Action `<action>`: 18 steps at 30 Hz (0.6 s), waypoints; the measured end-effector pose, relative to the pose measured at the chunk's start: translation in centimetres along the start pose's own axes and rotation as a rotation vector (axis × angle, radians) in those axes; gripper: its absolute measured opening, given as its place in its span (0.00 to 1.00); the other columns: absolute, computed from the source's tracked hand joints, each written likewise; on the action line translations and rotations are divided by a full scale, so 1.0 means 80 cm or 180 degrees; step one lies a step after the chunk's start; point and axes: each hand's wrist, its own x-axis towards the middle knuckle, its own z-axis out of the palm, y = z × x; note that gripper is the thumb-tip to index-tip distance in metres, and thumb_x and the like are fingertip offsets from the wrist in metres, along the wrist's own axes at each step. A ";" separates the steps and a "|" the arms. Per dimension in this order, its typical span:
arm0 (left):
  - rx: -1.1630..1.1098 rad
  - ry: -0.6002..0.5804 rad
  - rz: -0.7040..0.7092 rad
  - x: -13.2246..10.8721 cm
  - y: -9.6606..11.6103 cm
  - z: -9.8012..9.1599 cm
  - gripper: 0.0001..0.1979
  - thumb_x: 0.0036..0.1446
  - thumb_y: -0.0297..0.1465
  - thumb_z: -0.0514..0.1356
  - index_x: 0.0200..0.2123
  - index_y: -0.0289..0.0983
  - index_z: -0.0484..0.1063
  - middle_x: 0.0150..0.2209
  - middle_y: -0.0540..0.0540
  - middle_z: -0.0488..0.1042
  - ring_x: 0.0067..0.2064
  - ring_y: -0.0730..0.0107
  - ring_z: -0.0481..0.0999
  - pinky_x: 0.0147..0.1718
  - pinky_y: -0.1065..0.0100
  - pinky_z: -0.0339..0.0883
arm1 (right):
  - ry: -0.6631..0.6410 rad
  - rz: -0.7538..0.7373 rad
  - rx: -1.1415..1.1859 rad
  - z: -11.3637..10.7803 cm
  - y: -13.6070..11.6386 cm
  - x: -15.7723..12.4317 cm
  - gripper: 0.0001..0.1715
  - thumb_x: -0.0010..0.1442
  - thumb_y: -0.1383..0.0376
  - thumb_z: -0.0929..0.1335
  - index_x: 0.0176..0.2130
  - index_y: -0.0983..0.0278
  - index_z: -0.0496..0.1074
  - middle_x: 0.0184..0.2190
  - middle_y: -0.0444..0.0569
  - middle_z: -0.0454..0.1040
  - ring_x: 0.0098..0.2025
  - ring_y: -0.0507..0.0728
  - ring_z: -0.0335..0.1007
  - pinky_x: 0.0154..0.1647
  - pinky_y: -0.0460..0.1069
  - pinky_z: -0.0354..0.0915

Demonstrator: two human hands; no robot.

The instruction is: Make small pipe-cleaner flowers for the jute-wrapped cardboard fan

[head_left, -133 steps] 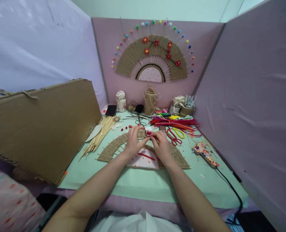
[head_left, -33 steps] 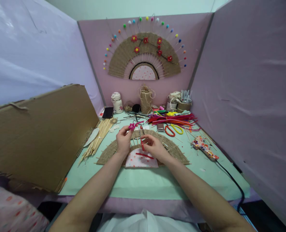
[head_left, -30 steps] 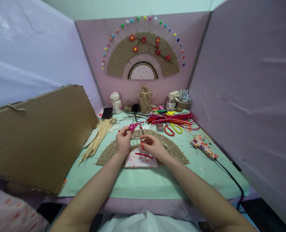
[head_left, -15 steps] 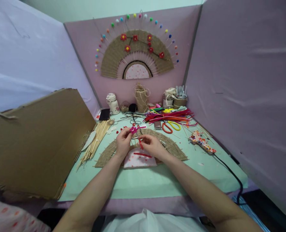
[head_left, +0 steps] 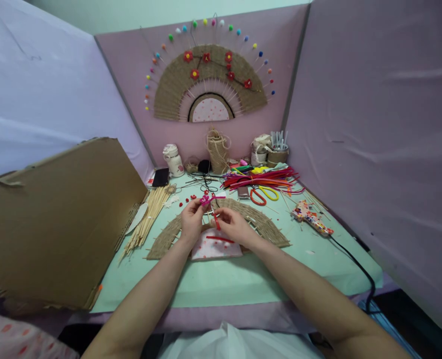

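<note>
Over the woven twine fan (head_left: 269, 227) on the table, my left hand (head_left: 191, 218) pinches a magenta pipe-cleaner flower (head_left: 205, 200), whose straight tail sticks out to the right. My right hand (head_left: 232, 225) is closed on a small red-handled tool (head_left: 217, 221). Its thin metal tip points up at the flower; whether the tip touches it, I cannot tell. Below the hands, a red pipe-cleaner piece (head_left: 220, 239) lies on the fan's white dotted base (head_left: 215, 251). Small red flower pieces (head_left: 187, 201) lie just beyond my left hand.
Bamboo sticks (head_left: 148, 219) and a cardboard sheet (head_left: 56, 219) are on the left. Behind lie pipe cleaners (head_left: 265, 178), scissors (head_left: 258, 196) and a twine spool (head_left: 218, 152). A corded glue gun (head_left: 312, 218) rests on the right. A finished fan (head_left: 168, 92) hangs on the back wall.
The red-handled tool has tilted a little, with its tip closer to the flower. Both hands have barely shifted, and the view has moved slightly.
</note>
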 end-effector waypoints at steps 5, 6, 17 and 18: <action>0.0207 -0.0136 0.0187 -0.001 0.003 -0.001 0.10 0.45 0.36 0.65 0.30 0.36 0.73 0.27 0.49 0.73 0.30 0.72 0.71 0.34 0.70 0.66 | 0.0040 0.0055 -0.0104 -0.003 -0.004 -0.001 0.17 0.52 0.56 0.68 0.39 0.64 0.68 0.25 0.42 0.69 0.25 0.49 0.61 0.27 0.45 0.58; 0.0250 -0.0182 0.0231 0.000 0.003 -0.002 0.10 0.46 0.36 0.64 0.30 0.36 0.73 0.27 0.49 0.73 0.30 0.72 0.71 0.34 0.69 0.66 | 0.0043 0.0057 -0.0112 -0.003 -0.005 -0.002 0.17 0.52 0.57 0.68 0.39 0.65 0.69 0.25 0.42 0.69 0.25 0.49 0.61 0.27 0.44 0.57; 0.0267 -0.0184 0.0210 0.002 0.001 -0.003 0.08 0.45 0.33 0.64 0.30 0.36 0.73 0.28 0.49 0.74 0.31 0.71 0.72 0.34 0.69 0.66 | -0.0043 0.0018 -0.0031 -0.002 -0.010 -0.003 0.15 0.51 0.56 0.68 0.35 0.64 0.68 0.21 0.39 0.64 0.23 0.48 0.55 0.23 0.44 0.51; 0.0269 -0.0190 0.0199 0.002 0.002 -0.003 0.08 0.45 0.34 0.64 0.30 0.36 0.73 0.28 0.49 0.74 0.31 0.71 0.72 0.34 0.69 0.66 | -0.0052 0.0022 -0.0044 -0.002 -0.010 -0.003 0.14 0.51 0.57 0.68 0.34 0.64 0.68 0.21 0.39 0.63 0.22 0.48 0.54 0.22 0.44 0.50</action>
